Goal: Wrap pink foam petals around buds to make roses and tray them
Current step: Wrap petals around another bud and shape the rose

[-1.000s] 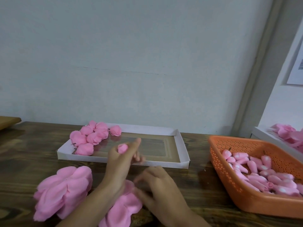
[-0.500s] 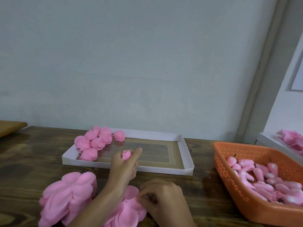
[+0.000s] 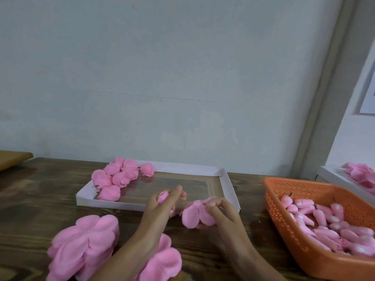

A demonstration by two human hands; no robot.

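Note:
My left hand [image 3: 162,205] is closed around a small pink bud [image 3: 163,196], held upright above the table in front of the tray. Just to its right, my right hand [image 3: 221,211] pinches a pink foam petal piece [image 3: 195,214] lifted off the table. A white shallow tray [image 3: 228,185] lies behind the hands, with several finished pink roses [image 3: 119,177] bunched in its far left corner. Two stacks of loose petals rest on the table: a large petal stack [image 3: 85,244] at the near left and a smaller petal stack [image 3: 164,260] under my left forearm.
An orange perforated basket [image 3: 284,220] full of several pink buds [image 3: 328,226] stands at the right. Behind it a white tray [image 3: 328,175] holds more pink flowers. The dark wooden table [image 3: 40,199] runs up to a pale wall.
My right hand has lifted a petal piece from the smaller stack and raised it beside the bud. My left hand stays up with the bud, shifted slightly right.

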